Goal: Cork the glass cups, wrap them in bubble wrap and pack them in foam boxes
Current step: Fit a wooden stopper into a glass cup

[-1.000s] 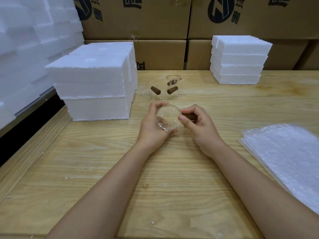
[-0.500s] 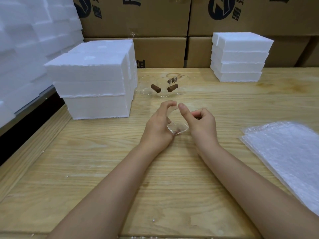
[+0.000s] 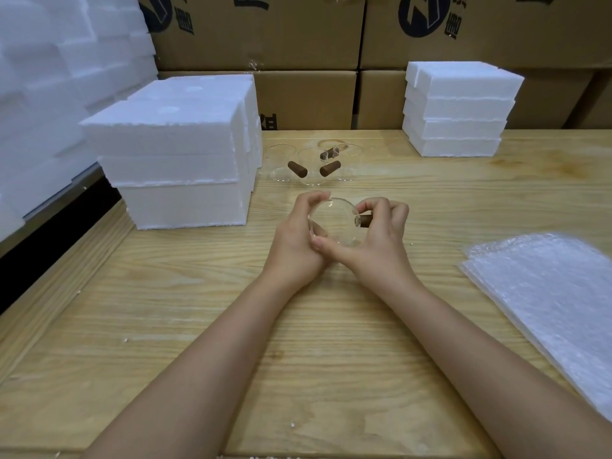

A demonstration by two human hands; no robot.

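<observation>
A clear glass cup (image 3: 332, 220) is held above the middle of the wooden table (image 3: 298, 326), between both hands. My left hand (image 3: 296, 241) grips its left side, fingers curled over the rim. My right hand (image 3: 377, 241) pinches a brown cork handle (image 3: 364, 220) at the cup's right side, thumb under the glass. Behind them stand several more glass cups (image 3: 311, 165) with brown corks (image 3: 297, 169) sticking out of their sides.
Thick white foam boxes (image 3: 178, 160) are stacked at the left, with a smaller foam stack (image 3: 460, 109) at the back right. Bubble wrap sheets (image 3: 556, 306) lie at the right edge. Cardboard cartons (image 3: 265, 34) line the back, and more foam (image 3: 49, 77) is piled far left.
The cup was turned in my hands, from facing me, to tilted, to its cork handle now showing at the right. My right fingers moved onto that cork.
</observation>
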